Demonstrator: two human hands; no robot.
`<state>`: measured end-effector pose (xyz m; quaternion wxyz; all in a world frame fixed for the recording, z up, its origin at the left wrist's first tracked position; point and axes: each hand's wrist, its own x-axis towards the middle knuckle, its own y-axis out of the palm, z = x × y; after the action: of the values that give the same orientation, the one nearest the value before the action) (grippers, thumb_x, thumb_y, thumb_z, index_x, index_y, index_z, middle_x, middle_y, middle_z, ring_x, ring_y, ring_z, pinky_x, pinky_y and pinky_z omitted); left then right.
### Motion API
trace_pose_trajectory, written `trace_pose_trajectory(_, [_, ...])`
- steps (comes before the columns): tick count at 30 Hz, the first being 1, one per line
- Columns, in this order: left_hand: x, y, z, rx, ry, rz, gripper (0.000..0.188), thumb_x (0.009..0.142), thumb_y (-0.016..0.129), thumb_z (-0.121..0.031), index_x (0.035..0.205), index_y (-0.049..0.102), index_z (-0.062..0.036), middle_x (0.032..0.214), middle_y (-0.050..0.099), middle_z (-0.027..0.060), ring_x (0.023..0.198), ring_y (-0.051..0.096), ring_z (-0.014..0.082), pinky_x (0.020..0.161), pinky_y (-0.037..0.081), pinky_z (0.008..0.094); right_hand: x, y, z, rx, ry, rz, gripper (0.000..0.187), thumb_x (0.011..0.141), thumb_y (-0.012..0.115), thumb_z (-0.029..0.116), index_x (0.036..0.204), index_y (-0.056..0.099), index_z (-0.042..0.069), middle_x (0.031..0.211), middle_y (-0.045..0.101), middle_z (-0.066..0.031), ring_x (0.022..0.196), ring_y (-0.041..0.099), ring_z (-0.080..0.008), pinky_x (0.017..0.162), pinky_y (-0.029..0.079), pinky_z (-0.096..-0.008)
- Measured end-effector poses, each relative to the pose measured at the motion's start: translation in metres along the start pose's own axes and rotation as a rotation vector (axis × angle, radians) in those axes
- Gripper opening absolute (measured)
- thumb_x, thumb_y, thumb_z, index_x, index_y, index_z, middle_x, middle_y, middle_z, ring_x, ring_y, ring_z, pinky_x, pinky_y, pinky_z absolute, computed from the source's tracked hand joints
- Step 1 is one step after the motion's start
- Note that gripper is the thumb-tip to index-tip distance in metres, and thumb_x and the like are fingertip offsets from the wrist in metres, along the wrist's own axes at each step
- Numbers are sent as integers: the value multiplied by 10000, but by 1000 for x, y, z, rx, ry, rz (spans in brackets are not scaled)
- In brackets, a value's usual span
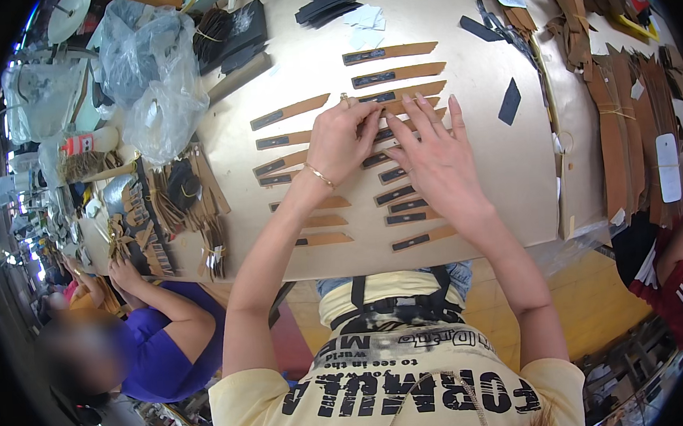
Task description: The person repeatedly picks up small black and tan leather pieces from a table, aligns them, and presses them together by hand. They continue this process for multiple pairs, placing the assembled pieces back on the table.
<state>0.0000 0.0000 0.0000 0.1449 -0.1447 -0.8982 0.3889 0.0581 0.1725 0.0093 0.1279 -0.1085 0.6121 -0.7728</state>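
Note:
Tan leather strips with pointed ends, each with a narrow black piece on one end, lie in two columns on the table. My left hand point(342, 138), a bracelet on its wrist, is closed in a pinch over the upper part of the right column. What its fingertips hold is hidden. Beside it my right hand point(436, 155) lies open, fingers spread over a leather strip point(420, 90) and those just below. Farther off lie two more strips, the upper strip point(413, 50) and the lower strip point(423, 70). To the left is a strip point(302, 107) in the other column.
Black pieces point(510, 101) and a metal tool point(494, 19) lie at the right. Bundled brown strips point(617, 130) are beyond the table's seam. Plastic bags point(150, 76), black stacks point(327, 8) and brown bundles point(174, 193) crowd the far and left sides. A co-worker's arm point(152, 285) is at left.

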Motion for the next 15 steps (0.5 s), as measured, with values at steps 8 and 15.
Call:
trace_pose_trajectory(8, [2, -6, -3, 55, 32, 81, 106, 886, 644, -91, 930, 714, -26, 684, 615, 135, 622, 616, 309, 583, 491, 396, -2, 0, -2, 18, -24, -61, 466, 977, 541, 363, 1391, 522, 149, 1445, 474, -119, 1392, 398, -249, 1205, 138, -541])
trace_pose_trajectory(15, [0, -4, -3, 105, 49, 51, 137, 861, 666, -28, 985, 723, -10, 717, 633, 122, 604, 604, 251, 586, 483, 346, -2, 6, 1, -4, -27, -59, 466, 990, 512, 360, 1399, 515, 139, 1457, 458, -149, 1404, 379, -272, 1205, 159, -520])
